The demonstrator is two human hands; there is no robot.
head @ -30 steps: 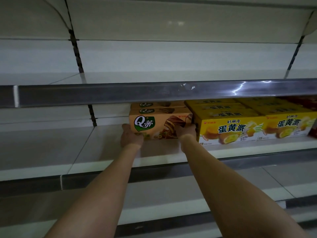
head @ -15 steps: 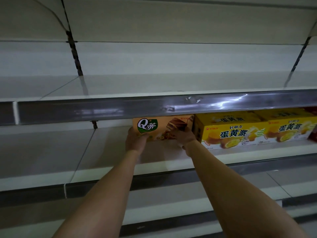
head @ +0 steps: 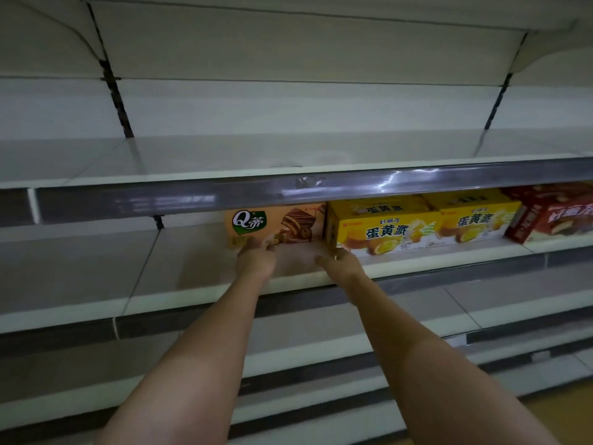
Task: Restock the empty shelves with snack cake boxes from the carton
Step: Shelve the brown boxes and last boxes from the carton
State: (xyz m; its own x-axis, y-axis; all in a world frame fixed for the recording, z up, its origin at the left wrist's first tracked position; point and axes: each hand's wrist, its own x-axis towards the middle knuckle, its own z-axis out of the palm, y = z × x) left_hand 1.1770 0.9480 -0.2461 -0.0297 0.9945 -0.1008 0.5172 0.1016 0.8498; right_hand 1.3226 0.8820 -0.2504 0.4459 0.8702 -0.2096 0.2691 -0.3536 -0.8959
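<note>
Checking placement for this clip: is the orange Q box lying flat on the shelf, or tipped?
Flat. The orange Q box sits level on the shelf, front face outward, beside the yellow box; left hand touches its lower edge.

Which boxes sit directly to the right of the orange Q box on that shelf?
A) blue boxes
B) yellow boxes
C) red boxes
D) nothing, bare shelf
B: the yellow boxes stand right against the orange Q box; a red box comes only farther right.
</note>
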